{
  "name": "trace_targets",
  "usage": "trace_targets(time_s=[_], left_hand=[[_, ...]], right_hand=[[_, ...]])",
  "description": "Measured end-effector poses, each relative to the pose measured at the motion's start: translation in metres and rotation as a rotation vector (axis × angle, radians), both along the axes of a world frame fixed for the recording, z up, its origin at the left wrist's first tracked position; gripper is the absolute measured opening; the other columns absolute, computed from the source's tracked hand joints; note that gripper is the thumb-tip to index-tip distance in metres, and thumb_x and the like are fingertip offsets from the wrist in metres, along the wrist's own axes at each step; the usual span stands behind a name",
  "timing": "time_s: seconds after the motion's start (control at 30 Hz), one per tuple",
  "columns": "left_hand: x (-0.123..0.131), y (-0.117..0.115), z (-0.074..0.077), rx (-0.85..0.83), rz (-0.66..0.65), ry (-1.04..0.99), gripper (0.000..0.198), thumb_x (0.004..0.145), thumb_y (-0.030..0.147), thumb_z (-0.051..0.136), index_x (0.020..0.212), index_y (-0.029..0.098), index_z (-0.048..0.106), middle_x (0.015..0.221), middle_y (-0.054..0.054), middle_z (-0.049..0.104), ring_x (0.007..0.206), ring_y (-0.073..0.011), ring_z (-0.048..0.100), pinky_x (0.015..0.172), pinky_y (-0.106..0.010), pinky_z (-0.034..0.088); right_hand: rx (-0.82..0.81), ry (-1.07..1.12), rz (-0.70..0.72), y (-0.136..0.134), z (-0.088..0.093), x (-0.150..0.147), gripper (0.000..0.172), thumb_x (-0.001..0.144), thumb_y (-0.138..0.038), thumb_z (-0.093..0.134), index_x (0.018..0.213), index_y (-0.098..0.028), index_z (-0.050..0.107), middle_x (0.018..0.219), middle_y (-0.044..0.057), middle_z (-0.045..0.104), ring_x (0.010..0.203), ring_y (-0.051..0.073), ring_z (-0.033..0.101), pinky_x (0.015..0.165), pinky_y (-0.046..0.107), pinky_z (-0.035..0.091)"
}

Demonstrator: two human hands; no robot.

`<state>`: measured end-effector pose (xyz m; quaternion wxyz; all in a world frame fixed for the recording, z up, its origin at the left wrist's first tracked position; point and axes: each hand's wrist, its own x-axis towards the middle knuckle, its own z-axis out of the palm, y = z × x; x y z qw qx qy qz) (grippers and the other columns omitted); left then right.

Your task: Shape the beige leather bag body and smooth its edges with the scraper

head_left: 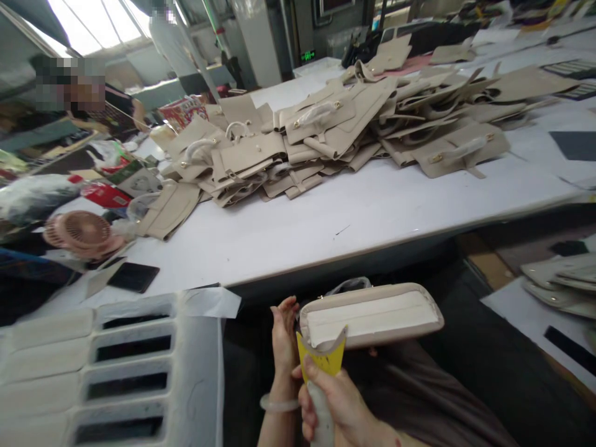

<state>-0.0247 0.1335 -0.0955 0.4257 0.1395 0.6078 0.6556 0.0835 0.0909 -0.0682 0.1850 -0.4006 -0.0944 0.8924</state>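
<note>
On my lap lies a beige handbag (372,313), its long pale flat panel facing up and its plastic-wrapped handle on the far side. My right hand (338,397) grips the light grey handle of a yellow scraper (325,360) with a curved-in, two-pointed end. The scraper's tips overlap the near left part of the bag; whether they touch it is unclear. My left hand (283,338), a pale bangle on its wrist, is upright at the bag's left end with fingers stretched out. Its contact with the bag is partly hidden.
Beige bag pieces (326,130) are heaped across the white table (279,242). A pink fan (81,233) and a dark phone (133,277) are at left. A white slotted rack (198,372) stands near left. More bag parts (565,279) lie at right. Two people are farther back.
</note>
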Motion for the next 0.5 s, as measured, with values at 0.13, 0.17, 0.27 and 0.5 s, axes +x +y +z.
trace_targets(time_s=[0.13,0.17,0.27,0.5], left_hand=[[0.004,0.004,0.022,0.026,-0.323,0.308,0.065,0.097,0.065,0.03,0.11,0.018,0.073,0.12,-0.01,0.069,0.12,-0.0267,0.058,0.111,-0.041,0.037],[0.006,0.006,0.025,0.01,-0.396,0.388,0.062,0.098,0.063,0.032,0.107,0.019,0.075,0.116,-0.009,0.071,0.117,-0.027,0.06,0.109,-0.041,0.039],[0.012,0.01,0.027,-0.032,-0.428,0.473,0.056,0.099,0.058,0.035,0.1,0.02,0.078,0.107,-0.008,0.074,0.114,-0.0265,0.062,0.108,-0.04,0.037],[0.017,0.012,0.026,-0.1,-0.372,0.459,0.057,0.098,0.058,0.038,0.092,0.019,0.079,0.098,-0.007,0.076,0.106,-0.0261,0.065,0.097,-0.035,0.043]], right_hand=[[0.01,-0.029,0.01,-0.001,-0.002,0.002,0.077,0.045,-0.082,0.081,0.078,-0.015,0.058,0.042,-0.004,0.049,0.032,0.009,0.037,0.031,0.021,0.038],[0.008,-0.022,0.016,-0.001,-0.003,0.003,0.077,0.044,-0.082,0.08,0.076,-0.015,0.058,0.042,-0.004,0.049,0.032,0.009,0.037,0.031,0.022,0.039],[-0.002,0.033,0.067,-0.001,-0.008,0.008,0.077,0.045,-0.083,0.079,0.076,-0.016,0.057,0.042,-0.004,0.049,0.031,0.009,0.038,0.032,0.023,0.04],[0.007,0.08,0.191,0.008,-0.011,0.026,0.072,0.058,-0.081,0.076,0.084,-0.016,0.058,0.047,-0.005,0.052,0.034,0.009,0.041,0.035,0.02,0.039]])
